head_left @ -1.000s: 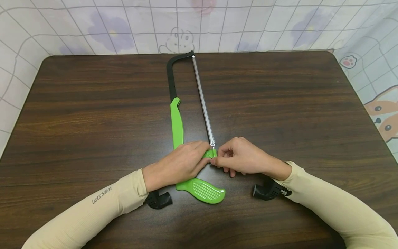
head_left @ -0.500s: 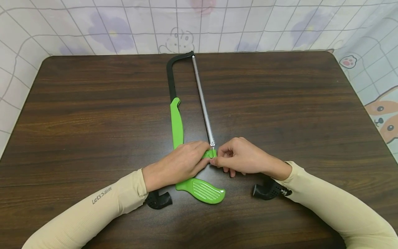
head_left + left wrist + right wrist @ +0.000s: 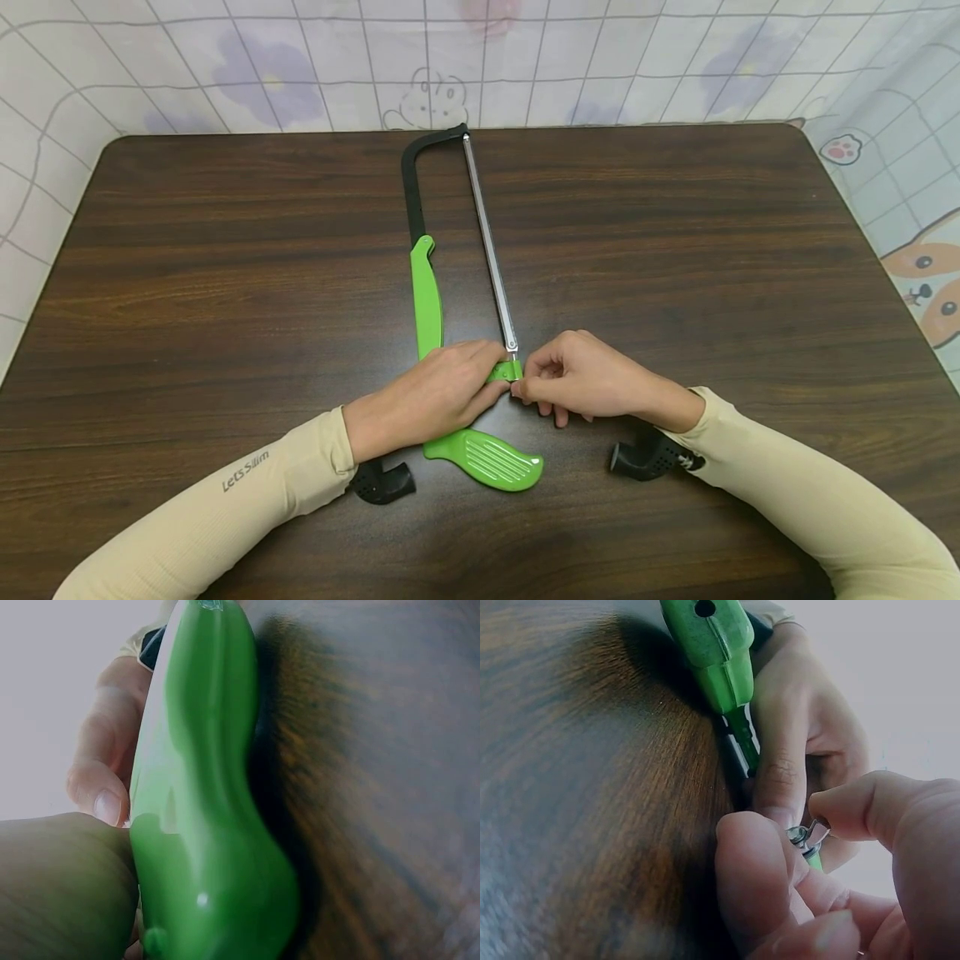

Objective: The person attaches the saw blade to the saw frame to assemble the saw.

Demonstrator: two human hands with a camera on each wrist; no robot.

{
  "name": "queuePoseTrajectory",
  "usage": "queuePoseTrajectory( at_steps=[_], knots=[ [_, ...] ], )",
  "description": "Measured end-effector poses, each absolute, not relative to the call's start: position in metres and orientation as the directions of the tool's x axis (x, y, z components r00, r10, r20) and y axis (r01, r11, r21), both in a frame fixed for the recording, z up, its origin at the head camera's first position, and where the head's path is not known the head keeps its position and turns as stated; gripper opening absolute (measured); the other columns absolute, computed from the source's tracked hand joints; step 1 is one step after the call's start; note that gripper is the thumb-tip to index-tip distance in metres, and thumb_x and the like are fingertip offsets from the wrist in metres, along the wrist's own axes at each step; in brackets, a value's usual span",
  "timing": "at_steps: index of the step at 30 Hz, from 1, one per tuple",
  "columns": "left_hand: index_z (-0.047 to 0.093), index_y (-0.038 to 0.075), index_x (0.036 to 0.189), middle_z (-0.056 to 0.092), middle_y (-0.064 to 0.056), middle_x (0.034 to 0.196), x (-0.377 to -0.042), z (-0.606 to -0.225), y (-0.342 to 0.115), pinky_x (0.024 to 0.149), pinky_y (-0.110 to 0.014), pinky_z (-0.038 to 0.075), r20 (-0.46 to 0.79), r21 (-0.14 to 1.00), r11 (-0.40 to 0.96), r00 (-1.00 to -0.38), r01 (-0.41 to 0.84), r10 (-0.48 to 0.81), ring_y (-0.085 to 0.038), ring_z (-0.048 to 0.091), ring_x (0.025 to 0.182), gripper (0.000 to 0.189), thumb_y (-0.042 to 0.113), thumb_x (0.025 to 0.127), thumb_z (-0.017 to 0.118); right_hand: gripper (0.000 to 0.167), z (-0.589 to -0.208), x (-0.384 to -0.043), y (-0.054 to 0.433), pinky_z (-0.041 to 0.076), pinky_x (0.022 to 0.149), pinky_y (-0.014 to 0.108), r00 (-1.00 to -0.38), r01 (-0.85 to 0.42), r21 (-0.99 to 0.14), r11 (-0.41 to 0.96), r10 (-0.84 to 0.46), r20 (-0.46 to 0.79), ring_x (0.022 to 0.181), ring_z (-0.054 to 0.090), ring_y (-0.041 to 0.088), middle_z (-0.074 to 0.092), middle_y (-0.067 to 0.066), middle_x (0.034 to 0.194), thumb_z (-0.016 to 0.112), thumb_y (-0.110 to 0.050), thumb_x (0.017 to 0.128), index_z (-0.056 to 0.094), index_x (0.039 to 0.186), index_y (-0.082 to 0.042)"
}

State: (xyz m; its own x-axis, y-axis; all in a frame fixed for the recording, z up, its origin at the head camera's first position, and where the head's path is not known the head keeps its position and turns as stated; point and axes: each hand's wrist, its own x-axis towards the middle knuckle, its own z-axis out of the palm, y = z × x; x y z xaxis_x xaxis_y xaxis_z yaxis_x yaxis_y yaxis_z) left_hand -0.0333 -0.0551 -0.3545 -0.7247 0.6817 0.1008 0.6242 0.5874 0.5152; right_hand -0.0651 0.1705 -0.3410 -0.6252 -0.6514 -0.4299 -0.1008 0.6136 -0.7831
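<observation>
A hacksaw (image 3: 428,304) with a black and green frame lies on its side on the table. Its silver blade (image 3: 487,233) runs from the far end down to a green blade holder (image 3: 507,371). My left hand (image 3: 438,392) lies across the frame and grips it by that holder. In the left wrist view the green handle (image 3: 210,750) fills the middle. My right hand (image 3: 585,375) is at the holder's right end, where thumb and fingers pinch a small metal wing nut (image 3: 807,835). That nut is hidden behind the fingers in the head view.
The saw's ribbed green grip (image 3: 498,461) points toward the near right. Below the wrists hang black camera mounts (image 3: 384,482). A dark wooden table (image 3: 675,225) lies beneath, backed by a patterned white cloth (image 3: 570,62).
The fingertips of my right hand have shifted very slightly at the blade holder's end. My left hand and the hacksaw have stayed in place.
</observation>
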Motion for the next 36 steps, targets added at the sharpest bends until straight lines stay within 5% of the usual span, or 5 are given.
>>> queuePoseTrajectory(
  at_steps=[36],
  knots=[
    [0.063,0.004,0.114,0.066,-0.002,0.095,-0.0339,-0.3586,-0.0557,0.07,-0.027,0.054,0.094,0.517,0.592,-0.728,0.619,0.679,-0.009,0.057,0.077,0.018,0.017,0.103,0.061,0.025,-0.3435,-0.0671,0.1727,0.046,0.04,0.031,-0.6,-0.102,-0.796,0.597,-0.675,-0.43,0.051,0.062,0.016,0.066,-0.002,0.067,0.056,-0.018,0.101,0.073,0.082,-0.017]
  ],
)
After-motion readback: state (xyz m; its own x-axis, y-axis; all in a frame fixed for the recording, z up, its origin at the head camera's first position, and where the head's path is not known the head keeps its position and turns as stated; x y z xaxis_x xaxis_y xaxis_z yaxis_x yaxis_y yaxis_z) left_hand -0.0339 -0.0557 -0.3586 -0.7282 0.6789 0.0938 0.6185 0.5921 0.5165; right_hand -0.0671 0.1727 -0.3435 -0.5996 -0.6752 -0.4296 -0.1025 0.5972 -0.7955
